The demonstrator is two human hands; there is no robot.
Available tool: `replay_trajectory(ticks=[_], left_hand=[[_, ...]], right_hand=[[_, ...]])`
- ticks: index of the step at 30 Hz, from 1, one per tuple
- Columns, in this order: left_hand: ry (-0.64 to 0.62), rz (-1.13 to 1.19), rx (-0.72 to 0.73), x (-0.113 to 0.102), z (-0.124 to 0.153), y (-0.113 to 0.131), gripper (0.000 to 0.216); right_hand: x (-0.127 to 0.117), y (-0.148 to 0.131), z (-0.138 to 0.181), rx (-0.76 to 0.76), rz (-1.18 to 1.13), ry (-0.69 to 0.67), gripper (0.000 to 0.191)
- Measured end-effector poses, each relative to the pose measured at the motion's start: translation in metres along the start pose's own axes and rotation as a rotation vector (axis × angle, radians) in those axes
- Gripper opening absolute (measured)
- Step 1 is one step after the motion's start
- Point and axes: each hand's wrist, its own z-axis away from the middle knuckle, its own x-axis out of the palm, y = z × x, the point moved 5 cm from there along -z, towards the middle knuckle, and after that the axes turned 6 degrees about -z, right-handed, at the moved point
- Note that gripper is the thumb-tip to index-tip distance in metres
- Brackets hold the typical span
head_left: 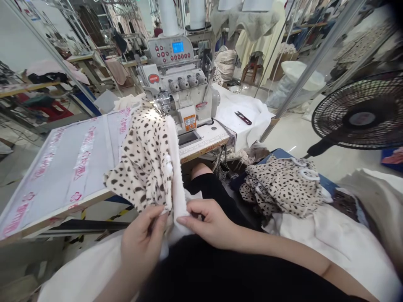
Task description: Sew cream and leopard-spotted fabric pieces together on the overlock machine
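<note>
A cream fleece fabric with dark spots (146,147) runs from the needle area of the overlock sewing machine (185,88) down over the table edge to my lap. Along its right side lies a plain white plush strip (176,167). My left hand (145,235) pinches the lower end of the spotted fabric between thumb and fingers. Just to the right, my right hand (208,220) grips the lower end of the white strip, thumb on top. A small gap separates the two hands. The machine's lamp lights the fabric's far end.
Thread snips (243,118) lie on a white cloth (258,111) right of the machine. More spotted fabric (283,184) is heaped at my right, near a black fan (359,113). A plastic-covered table (69,163) extends left. Thread cones (169,19) stand behind the machine.
</note>
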Motion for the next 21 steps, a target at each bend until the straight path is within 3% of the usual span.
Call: replay_trajectory(ticks=[3, 7, 21], left_hand=[[-0.067, 0.012, 0.096, -0.001, -0.004, 0.011, 0.011], [-0.086, 0.012, 0.114, -0.004, -0.006, 0.014, 0.013], [-0.09, -0.013, 0.124, -0.002, -0.01, 0.019, 0.01]], right_hand=[[0.001, -0.004, -0.004, -0.06, 0.092, 0.008, 0.031], [0.005, -0.007, -0.007, -0.141, 0.217, -0.017, 0.024], [0.002, 0.0, -0.011, -0.162, 0.316, 0.003, 0.019]])
